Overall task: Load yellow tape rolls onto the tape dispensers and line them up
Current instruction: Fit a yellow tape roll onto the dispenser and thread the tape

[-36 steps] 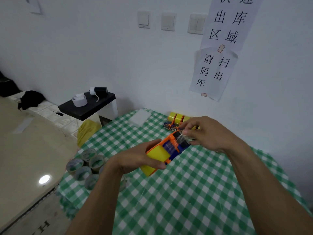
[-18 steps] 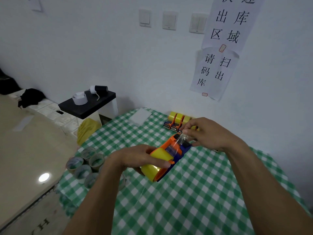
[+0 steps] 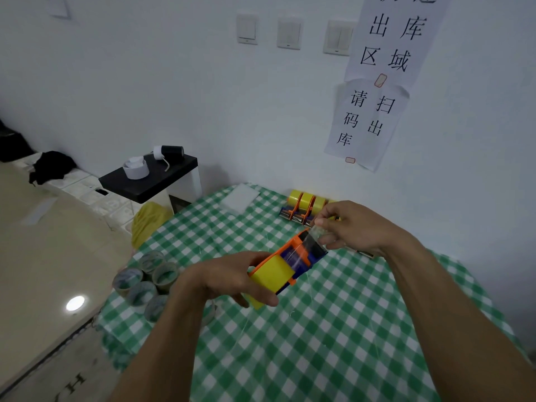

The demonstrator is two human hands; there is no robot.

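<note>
tape end pulled over dispenser head, little change from 0.5 s ago

left hand (image 3: 226,281) fingers curled round the tape dispenser (image 3: 301,256) and its yellow tape roll (image 3: 271,275), held above the checked table (image 3: 333,329). right hand (image 3: 359,227) thumb and forefinger pinching the clear tape end (image 3: 317,233). dispenser slightly turned since then; same spot. loaded dispensers (image 3: 307,204) lined up by the wall.

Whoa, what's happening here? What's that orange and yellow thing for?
A person is loading tape into an orange and blue tape dispenser, held above the green checked table. The left hand grips it around the yellow tape roll, while the right hand pinches the loose tape end at the dispenser's front. More loaded dispensers sit lined up by the wall, and what look like empty tape cores cluster at the table's left edge.
</note>
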